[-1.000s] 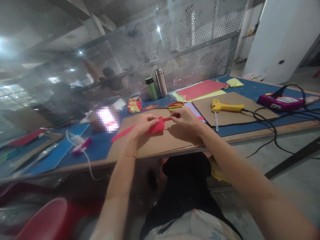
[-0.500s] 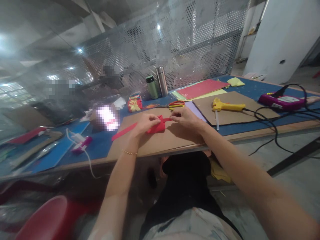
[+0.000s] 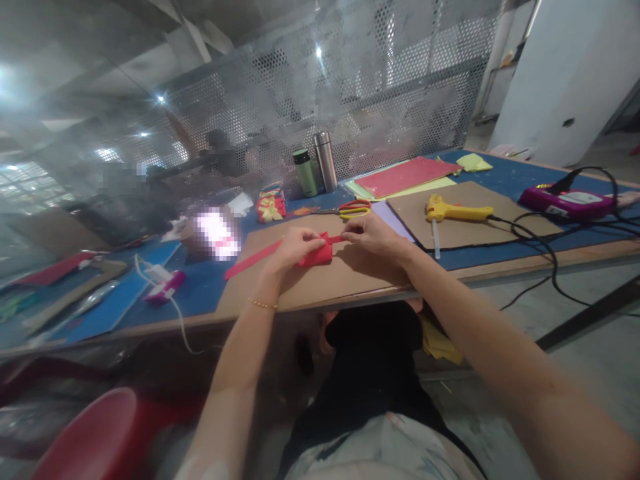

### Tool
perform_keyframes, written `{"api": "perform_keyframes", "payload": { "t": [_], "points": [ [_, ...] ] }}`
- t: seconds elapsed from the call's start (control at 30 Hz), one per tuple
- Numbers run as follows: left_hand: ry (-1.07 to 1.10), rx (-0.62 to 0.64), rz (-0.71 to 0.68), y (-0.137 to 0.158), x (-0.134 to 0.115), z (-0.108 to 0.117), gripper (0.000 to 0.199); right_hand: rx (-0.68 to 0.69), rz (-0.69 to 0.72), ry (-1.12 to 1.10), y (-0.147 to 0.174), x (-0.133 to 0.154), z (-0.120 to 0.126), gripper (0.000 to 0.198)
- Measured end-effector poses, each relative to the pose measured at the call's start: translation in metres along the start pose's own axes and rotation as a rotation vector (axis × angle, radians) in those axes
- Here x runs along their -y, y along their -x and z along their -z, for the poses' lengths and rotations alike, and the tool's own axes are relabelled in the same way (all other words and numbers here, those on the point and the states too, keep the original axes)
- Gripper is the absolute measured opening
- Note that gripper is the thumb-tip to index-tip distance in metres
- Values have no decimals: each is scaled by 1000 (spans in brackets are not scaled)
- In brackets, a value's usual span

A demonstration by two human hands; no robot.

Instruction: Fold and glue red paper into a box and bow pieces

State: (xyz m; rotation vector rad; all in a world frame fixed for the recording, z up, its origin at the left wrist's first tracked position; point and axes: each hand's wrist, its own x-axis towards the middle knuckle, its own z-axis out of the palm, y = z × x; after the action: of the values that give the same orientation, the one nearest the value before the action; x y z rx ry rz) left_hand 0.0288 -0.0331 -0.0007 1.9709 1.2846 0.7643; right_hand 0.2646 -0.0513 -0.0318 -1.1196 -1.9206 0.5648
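A small folded red paper piece (image 3: pixel 320 255) lies on the brown cardboard sheet (image 3: pixel 350 283) in front of me. My left hand (image 3: pixel 296 248) is closed on it, thumb and fingers pressing its top. Out to the right of the piece runs a narrow red strip (image 3: pixel 336 239), pinched at its end by my right hand (image 3: pixel 371 235). A longer red strip (image 3: pixel 253 260) stretches from beneath my left hand toward the cardboard's left side. Scissors (image 3: pixel 354 209) with red and yellow handles lie just beyond my right hand.
A yellow glue gun (image 3: pixel 457 212) rests on more cardboard at right, its black cable trailing to a purple power strip (image 3: pixel 567 202). Behind stand a green bottle (image 3: pixel 306 175) and a steel flask (image 3: pixel 326 163). A lit phone (image 3: pixel 216 233) is at left, near a purple socket block (image 3: pixel 165 288).
Both hands keep their hold on the red paper with almost no movement. The whole view has shifted very slightly.
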Motion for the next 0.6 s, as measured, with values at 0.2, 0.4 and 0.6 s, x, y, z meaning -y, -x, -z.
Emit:
{"api": "perform_keyframes", "payload": {
  "t": [0.2,0.4,0.6],
  "points": [
    [-61,-23,21,2,-5,-4,14,-5,16,1,0,0,0,19],
    [-12,-11,56,5,-9,-6,14,11,39,1,-1,-4,-1,18],
    [13,-10,72,3,-8,-6,12,13,37,9,-2,-3,-2,17]
  ]
}}
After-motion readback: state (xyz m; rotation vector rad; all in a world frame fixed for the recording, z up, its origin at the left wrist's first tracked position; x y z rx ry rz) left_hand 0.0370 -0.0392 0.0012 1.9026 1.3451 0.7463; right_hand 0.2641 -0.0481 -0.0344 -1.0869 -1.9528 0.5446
